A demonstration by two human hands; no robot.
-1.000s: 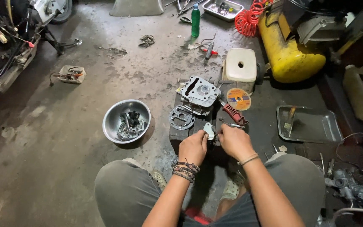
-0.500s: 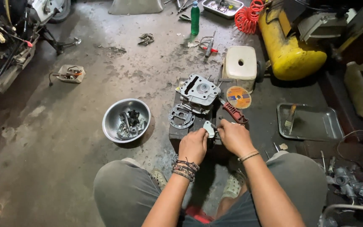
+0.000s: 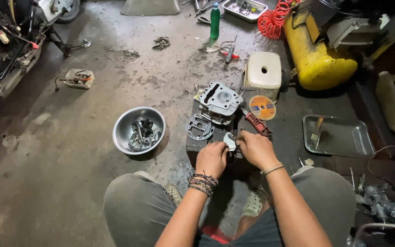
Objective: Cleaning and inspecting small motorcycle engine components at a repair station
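Pinching a small pale metal part (image 3: 229,141) between them, the left hand (image 3: 211,158) and the right hand (image 3: 255,149) meet over the near edge of a dark block (image 3: 193,144) on the concrete floor (image 3: 83,183); the fingers of both curl shut around the part, which sits just above the block's front edge. On the block, just beyond the hands, lie a round toothed plate (image 3: 200,126) and a grey engine cylinder head (image 3: 219,100), with a red-handled tool (image 3: 258,123) touching the right hand's far side. An orange-and-yellow disc (image 3: 262,107) rests beside the cylinder head, against a white plastic stool (image 3: 264,73). Left of the block stands a steel bowl (image 3: 139,130) full of small dark parts. To the right lies a metal tray (image 3: 344,137) holding a brush (image 3: 317,130). Farther off are a yellow compressor tank (image 3: 314,61), a coiled red hose (image 3: 275,20) and a green bottle (image 3: 215,20). The person's knees flank the block closely.
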